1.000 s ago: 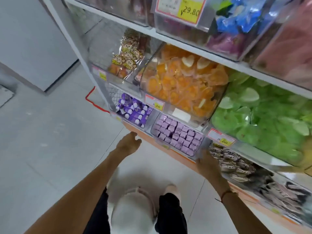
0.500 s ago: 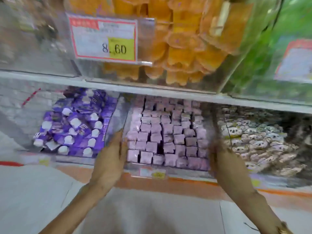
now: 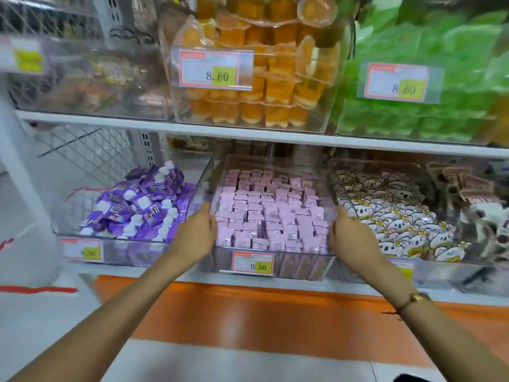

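Low white shop shelf (image 3: 132, 271), and the clear bin (image 3: 303, 267) sits on it, left hand (image 3: 194, 235) curled round its left wall, right hand (image 3: 351, 238) round its right. Grip looks made; any sliding or lifting is all ahead. Rigid see-through plastic, packed with flat pink square sweets (image 3: 270, 205) in crinkly wrappers; purple packets (image 3: 137, 208) just left of it.

- White shelf board (image 3: 248, 135) above a lower tier, with a white upright post (image 3: 19, 172) at left.
- Wire mesh backing (image 3: 82, 153) behind.
- Orange base panel (image 3: 248, 312) beneath.
- Pale floor (image 3: 27, 340), seemingly tiled, crossed by a red line (image 3: 38, 290).
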The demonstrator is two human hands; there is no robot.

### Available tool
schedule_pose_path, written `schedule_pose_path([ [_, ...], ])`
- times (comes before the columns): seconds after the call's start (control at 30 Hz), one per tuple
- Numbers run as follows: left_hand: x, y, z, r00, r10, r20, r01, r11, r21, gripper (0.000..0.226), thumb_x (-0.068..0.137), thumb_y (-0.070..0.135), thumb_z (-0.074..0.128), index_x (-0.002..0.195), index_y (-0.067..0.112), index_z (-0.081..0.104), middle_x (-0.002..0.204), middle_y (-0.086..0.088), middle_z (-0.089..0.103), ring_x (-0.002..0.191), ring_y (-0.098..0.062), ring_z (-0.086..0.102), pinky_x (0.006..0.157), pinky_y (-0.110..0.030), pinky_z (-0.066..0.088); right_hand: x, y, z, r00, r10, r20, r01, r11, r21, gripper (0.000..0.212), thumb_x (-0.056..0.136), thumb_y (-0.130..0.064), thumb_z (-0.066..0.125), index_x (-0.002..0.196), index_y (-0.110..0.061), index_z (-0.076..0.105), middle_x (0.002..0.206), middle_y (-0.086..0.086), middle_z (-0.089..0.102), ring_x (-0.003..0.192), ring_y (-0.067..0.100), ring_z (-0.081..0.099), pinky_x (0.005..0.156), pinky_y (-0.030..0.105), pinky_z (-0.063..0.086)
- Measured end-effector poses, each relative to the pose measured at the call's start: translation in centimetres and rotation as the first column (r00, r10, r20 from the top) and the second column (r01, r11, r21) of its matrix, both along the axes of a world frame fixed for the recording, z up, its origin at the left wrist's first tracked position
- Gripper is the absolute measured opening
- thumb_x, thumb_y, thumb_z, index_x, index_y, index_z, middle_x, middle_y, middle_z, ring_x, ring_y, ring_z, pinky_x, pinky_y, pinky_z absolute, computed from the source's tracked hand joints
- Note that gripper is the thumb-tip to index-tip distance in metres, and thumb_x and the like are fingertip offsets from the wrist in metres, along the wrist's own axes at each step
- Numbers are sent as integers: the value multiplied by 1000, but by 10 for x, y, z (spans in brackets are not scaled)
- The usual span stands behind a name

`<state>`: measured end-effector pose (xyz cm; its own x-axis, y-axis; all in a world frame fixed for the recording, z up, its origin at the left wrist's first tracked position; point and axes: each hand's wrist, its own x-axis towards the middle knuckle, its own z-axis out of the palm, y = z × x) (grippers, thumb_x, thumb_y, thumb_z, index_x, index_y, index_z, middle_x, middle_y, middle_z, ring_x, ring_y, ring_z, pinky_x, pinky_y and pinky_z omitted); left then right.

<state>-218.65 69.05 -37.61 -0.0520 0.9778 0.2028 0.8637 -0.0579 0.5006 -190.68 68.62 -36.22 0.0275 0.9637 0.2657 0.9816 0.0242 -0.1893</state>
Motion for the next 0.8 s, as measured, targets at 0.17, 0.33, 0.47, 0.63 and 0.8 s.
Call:
schedule_pose_path([
  [0.17,2,0,6,999,20,43,-15,994,-109,28,100,15,33,124,1,38,101,-23,61,87,-36,56,66,-34,33,-8,-1,5,998,-21,-53,16,997,-79,33,87,0,43,119,1,38,103,26,62,95,40,62,66,36,40],
  [0.33,4,-2,11,999,35,4,-35,997,-66,23,100,15,34,120,5,39,84,-13,58,66,-24,47,60,-32,33,-1,3,11,997,-1,-76,-7,995,-103,31,88,-5,43,118,0,37,100,23,63,91,38,62,66,36,41],
  [0.47,5,4,10,998,60,-1,-60,998,-36,17,98,20,38,109,7,38,82,-10,55,67,-25,48,59,-32,34,5,16,21,998,2,-59,-8,993,-114,17,90,-14,46,99,-5,36,102,23,62,92,36,61,64,31,35],
  [0.63,8,8,6,993,99,-64,-97,995,36,27,102,23,31,120,6,41,83,-9,53,69,-26,47,59,-33,33,-3,29,16,1000,-25,18,27,996,-84,28,89,-8,46,115,1,39,105,22,62,97,37,61,65,31,35],
  [0.8,6,12,10,988,120,-97,-118,993,23,21,100,17,35,107,4,50,94,-19,63,82,-38,60,61,-35,36,-1,30,22,1000,-15,1,15,999,-42,20,86,-7,48,106,-1,50,86,18,61,79,35,58,61,30,35],
])
